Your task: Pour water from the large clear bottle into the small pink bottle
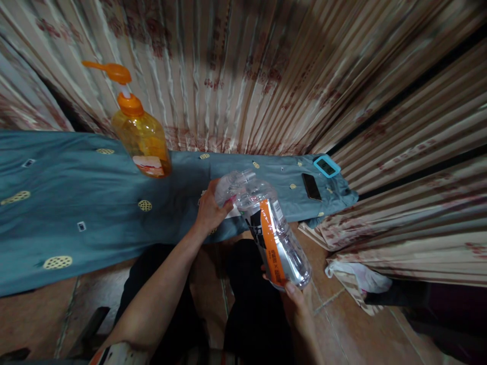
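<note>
A clear plastic bottle (272, 235) with an orange and black label lies tilted in front of me, neck pointing up and away. My right hand (294, 294) cups its base from below, fingers curled round it. My left hand (211, 208) is closed around a second, clear crumpled bottle or cup (234, 185) right at the first bottle's neck. What exactly the left hand holds is hard to make out. Both sit above the near edge of a table covered in a blue-green cloth (76, 192).
A large orange pump bottle (140, 137) stands on the cloth at the back. A dark phone (311, 186) and a blue-cased device (326, 166) lie at the table's right end. Striped curtains (266, 76) close in behind and right. A white bag (357, 276) lies on the tiled floor.
</note>
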The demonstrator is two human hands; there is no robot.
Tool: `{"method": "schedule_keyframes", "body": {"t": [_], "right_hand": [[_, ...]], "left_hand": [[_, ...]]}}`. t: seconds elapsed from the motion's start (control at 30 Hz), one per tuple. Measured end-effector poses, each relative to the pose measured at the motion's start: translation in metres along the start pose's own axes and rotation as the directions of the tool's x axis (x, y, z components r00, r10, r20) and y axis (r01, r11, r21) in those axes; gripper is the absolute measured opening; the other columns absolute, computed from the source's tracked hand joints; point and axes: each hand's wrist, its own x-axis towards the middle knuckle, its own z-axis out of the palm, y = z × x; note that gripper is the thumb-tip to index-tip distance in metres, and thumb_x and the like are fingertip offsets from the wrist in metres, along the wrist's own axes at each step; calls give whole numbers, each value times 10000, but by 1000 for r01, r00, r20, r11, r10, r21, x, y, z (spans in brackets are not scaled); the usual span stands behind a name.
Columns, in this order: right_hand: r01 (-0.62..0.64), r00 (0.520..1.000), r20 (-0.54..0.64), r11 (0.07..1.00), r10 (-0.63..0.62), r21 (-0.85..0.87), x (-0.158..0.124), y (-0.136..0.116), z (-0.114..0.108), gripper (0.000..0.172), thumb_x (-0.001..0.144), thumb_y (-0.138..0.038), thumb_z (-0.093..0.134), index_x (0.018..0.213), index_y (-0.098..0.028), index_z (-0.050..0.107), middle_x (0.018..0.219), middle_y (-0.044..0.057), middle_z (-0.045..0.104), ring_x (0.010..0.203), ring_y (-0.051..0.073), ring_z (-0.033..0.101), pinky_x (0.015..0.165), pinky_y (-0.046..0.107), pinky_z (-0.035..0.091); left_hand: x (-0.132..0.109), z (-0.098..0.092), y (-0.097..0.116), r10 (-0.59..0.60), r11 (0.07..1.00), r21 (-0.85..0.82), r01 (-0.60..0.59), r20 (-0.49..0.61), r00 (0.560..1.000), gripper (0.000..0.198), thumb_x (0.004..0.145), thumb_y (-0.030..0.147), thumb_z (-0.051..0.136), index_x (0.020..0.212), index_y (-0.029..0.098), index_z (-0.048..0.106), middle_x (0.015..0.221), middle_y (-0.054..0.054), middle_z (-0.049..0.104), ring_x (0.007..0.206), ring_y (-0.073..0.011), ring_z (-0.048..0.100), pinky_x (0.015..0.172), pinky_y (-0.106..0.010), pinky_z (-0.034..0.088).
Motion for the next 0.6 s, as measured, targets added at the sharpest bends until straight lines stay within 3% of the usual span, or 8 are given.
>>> {"method": "schedule_keyframes", "body": {"t": [0.27,0.6], "right_hand": [[9,1000,19,1000,-9,-12,1,-1,0,567,708,-488,806,1217,-286,657,1026,41,809,863,249,801,772,367,659],[25,995,101,1000,-24,-15,11,15,-23,524,726,-438,793,1209,-281,662,1066,78,811,948,321,795,785,458,671]], "left_hand": [[0,1,0,-13,1000,15,13,-4,1000,542,764,433,710,1219,183,555,1044,-74,745,923,-272,719,823,-382,569],[1,2,-2,3,1000,-1,-3,-12,1000,534,756,429,712,1205,186,554,1043,-68,737,915,-262,712,821,-365,554]]}}
